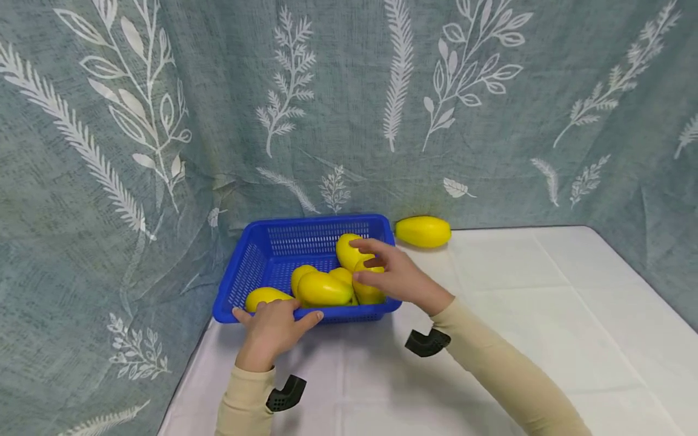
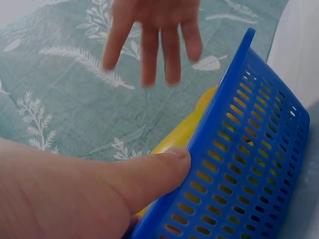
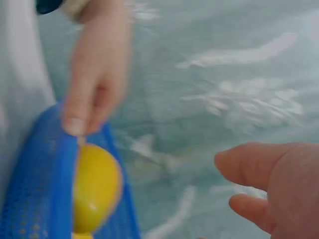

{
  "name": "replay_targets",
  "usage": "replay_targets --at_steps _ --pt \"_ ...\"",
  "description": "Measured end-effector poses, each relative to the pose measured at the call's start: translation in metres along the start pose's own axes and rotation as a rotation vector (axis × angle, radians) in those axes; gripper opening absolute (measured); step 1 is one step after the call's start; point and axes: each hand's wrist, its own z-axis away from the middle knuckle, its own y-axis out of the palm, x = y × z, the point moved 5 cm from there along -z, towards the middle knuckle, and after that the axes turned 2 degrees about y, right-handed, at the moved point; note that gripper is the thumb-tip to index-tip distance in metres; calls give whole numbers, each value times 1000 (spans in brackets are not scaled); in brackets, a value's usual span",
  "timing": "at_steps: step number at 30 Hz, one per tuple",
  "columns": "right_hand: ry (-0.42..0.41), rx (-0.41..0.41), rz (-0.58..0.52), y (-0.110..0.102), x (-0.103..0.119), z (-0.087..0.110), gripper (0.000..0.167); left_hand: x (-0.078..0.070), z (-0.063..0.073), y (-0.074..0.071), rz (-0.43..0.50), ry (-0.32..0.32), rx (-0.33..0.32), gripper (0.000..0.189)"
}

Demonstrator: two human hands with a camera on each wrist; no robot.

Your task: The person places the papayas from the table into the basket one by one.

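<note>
A blue perforated plastic basket (image 1: 349, 313) holds several yellow oval fruits (image 1: 324, 289), one with a greenish tip. My left hand (image 1: 272, 330) grips the near rim at its left part, thumb outside and fingers over the edge; the left wrist view shows the thumb (image 2: 149, 174) pressed on the rim. Above the basket's right side hovers my right hand (image 1: 395, 275), fingers spread and partly covering the fruits under it. The right wrist view has nothing between that hand's thumb and fingers, and a yellow fruit (image 3: 97, 186) lies inside the rim by the left hand.
Another long yellow fruit (image 1: 423, 232) lies outside the basket, at the table's back edge right of it. A white cloth (image 1: 523, 315) covers the table. Grey-green curtains (image 1: 349, 109) with white leaf prints hang behind and at both sides.
</note>
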Motion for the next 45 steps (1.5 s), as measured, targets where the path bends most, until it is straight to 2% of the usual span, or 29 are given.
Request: replay_targets --at_steps 3,10,15,21,29,34,39,45 --pt "15 -71 -150 -26 -19 18 55 0 0 -1 2 5 1 50" --pt "179 -285 -467 -67 -80 59 42 4 1 -5 -17 6 -1 49" --pt "174 -365 -619 -85 -94 72 23 7 1 -8 -15 1 6 50" --pt "177 -380 -613 -94 -98 72 23 8 1 -7 3 0 3 50" --pt "214 -349 -614 -92 -105 65 25 8 2 -7 15 -3 -5 45" --pt "253 -350 -581 -90 -110 63 44 6 1 -7 17 1 -4 44" --pt "328 -397 -618 -87 -127 59 66 4 0 -6 19 -2 2 48" --pt "425 -471 -687 -76 -159 55 71 1 0 -1 2 7 11 50"
